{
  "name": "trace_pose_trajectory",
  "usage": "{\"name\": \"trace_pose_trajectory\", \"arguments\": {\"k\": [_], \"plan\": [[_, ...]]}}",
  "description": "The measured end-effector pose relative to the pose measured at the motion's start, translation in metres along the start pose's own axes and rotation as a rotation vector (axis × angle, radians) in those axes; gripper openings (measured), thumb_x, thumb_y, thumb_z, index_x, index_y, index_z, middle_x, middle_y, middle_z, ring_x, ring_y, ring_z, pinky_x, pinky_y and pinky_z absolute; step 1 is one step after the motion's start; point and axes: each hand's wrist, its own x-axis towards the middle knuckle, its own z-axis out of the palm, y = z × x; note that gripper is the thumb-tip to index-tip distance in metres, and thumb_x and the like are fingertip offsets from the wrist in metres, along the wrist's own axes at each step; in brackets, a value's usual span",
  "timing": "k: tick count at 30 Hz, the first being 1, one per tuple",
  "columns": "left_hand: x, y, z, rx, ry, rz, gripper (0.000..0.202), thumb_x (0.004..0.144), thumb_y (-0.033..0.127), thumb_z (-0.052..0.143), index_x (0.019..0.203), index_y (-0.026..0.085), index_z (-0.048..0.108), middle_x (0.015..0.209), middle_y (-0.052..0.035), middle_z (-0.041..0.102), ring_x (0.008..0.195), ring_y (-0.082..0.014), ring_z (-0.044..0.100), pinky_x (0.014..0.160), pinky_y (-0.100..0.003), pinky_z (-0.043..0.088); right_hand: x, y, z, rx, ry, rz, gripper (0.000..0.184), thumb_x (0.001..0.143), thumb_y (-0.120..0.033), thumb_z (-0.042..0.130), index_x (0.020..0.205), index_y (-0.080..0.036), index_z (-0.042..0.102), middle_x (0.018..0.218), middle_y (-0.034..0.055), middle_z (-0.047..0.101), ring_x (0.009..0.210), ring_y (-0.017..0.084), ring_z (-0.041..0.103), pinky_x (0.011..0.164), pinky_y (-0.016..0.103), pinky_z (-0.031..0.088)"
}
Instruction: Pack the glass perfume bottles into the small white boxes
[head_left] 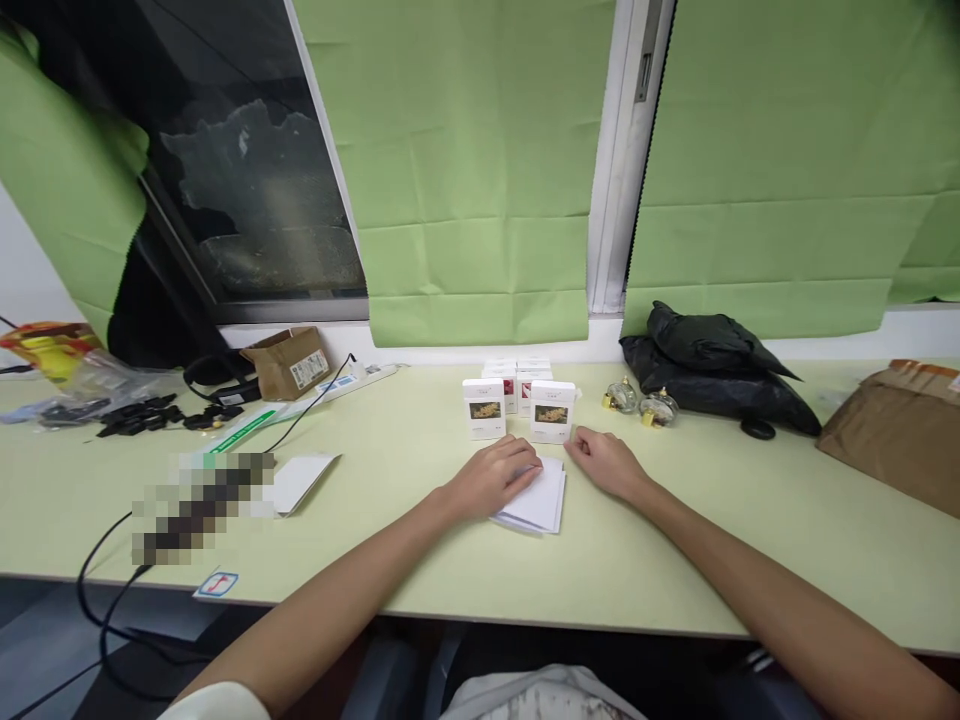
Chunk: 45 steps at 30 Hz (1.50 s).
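My left hand [491, 477] lies on a small stack of white papers [545, 505], its loosely bent fingers covering the upper left part. To the right, my right hand [606, 462] rests on the table with its fingers curled in. Its fingertips are close to the lower right corner of a white box [551, 425] with a picture on its front; whether they touch it, I cannot tell. A similar white box [484, 425] stands upright to the left, behind my left hand. Behind these two are more white boxes with red pictures [524, 391], partly hidden.
Two glass bottles with gold parts [649, 408] lie right of the boxes. Further right are black plastic bags [720, 375] and a brown package [900, 430]. On the left are a folded white sheet [300, 480], a cardboard box [289, 365], a power strip [352, 378] and cables.
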Motion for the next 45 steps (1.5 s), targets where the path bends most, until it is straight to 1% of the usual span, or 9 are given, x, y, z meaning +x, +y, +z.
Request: {"name": "trace_pose_trajectory", "arguments": {"k": [4,7,12,17,24,29,32,38,45], "plan": [[-0.002,0.003,-0.006,-0.047,0.03,-0.051,0.027,0.11,0.035,0.045,0.115,0.024,0.069,0.116,-0.0067,0.071,0.112,-0.023,0.064,0.097,-0.039,0.053,0.001,0.003,0.0,0.004,-0.005,-0.028,0.03,0.102,-0.042,0.05,0.079,-0.024,0.052,0.078,0.0007,0.069,0.071,0.018,0.059,0.064,0.029,0.032],[0.0,0.003,-0.009,-0.067,0.062,-0.09,0.028,0.11,0.037,0.045,0.114,0.024,0.07,0.114,-0.0068,0.071,0.11,-0.0233,0.064,0.096,-0.039,0.053,0.001,0.003,0.0,0.0,-0.004,-0.036,0.03,0.102,-0.043,0.05,0.079,-0.024,0.051,0.077,0.0001,0.069,0.071,0.018,0.059,0.064,0.028,0.031],[0.0,0.001,-0.011,-0.087,0.071,-0.132,0.03,0.11,0.038,0.044,0.113,0.024,0.07,0.112,-0.0066,0.071,0.108,-0.0235,0.063,0.093,-0.039,0.053,0.0,0.002,0.0,-0.006,0.002,-0.036,0.029,0.102,-0.042,0.05,0.08,-0.024,0.052,0.076,-0.0001,0.068,0.069,0.018,0.058,0.063,0.028,0.03],[-0.001,-0.002,-0.011,-0.087,0.075,-0.167,0.029,0.11,0.039,0.044,0.113,0.025,0.069,0.112,-0.0058,0.071,0.108,-0.0234,0.062,0.093,-0.039,0.052,0.0,0.003,0.001,-0.003,-0.003,-0.046,0.028,0.102,-0.041,0.051,0.081,-0.024,0.054,0.075,0.0,0.068,0.069,0.018,0.058,0.063,0.029,0.029],[-0.002,-0.007,-0.011,-0.094,0.036,-0.159,0.027,0.109,0.039,0.046,0.118,0.026,0.068,0.116,-0.0066,0.07,0.112,-0.0245,0.062,0.097,-0.041,0.052,0.0,0.002,0.0,0.0,0.003,-0.041,0.026,0.102,-0.04,0.052,0.081,-0.024,0.055,0.077,0.0002,0.068,0.07,0.017,0.058,0.063,0.028,0.03],[-0.001,-0.008,-0.011,-0.105,0.046,-0.173,0.027,0.109,0.039,0.047,0.119,0.027,0.068,0.116,-0.0063,0.07,0.112,-0.0244,0.062,0.097,-0.041,0.052,-0.001,-0.002,-0.003,0.001,-0.002,-0.029,0.028,0.102,-0.041,0.051,0.08,-0.024,0.053,0.076,0.0001,0.068,0.068,0.017,0.057,0.062,0.028,0.03],[-0.001,-0.008,-0.011,-0.109,0.041,-0.178,0.026,0.108,0.039,0.047,0.118,0.027,0.068,0.115,-0.0063,0.07,0.111,-0.0244,0.062,0.095,-0.04,0.053,-0.001,0.0,-0.002,-0.001,0.0,-0.029,0.028,0.102,-0.041,0.05,0.08,-0.024,0.052,0.076,-0.0001,0.067,0.068,0.017,0.057,0.062,0.028,0.03],[-0.001,-0.009,-0.011,-0.108,0.03,-0.172,0.028,0.109,0.039,0.045,0.119,0.026,0.068,0.115,-0.0066,0.069,0.111,-0.0243,0.061,0.097,-0.042,0.052,0.002,0.003,0.002,0.005,0.004,-0.024,0.029,0.102,-0.042,0.051,0.08,-0.024,0.052,0.076,-0.0003,0.067,0.069,0.017,0.058,0.063,0.028,0.03],[-0.001,-0.008,-0.01,-0.12,0.046,-0.18,0.03,0.109,0.041,0.044,0.118,0.026,0.069,0.115,-0.0072,0.069,0.112,-0.025,0.061,0.097,-0.042,0.052,0.0,0.0,-0.001,-0.006,-0.006,-0.017,0.028,0.102,-0.043,0.051,0.083,-0.024,0.055,0.076,-0.0006,0.067,0.069,0.017,0.056,0.062,0.028,0.029]]}}
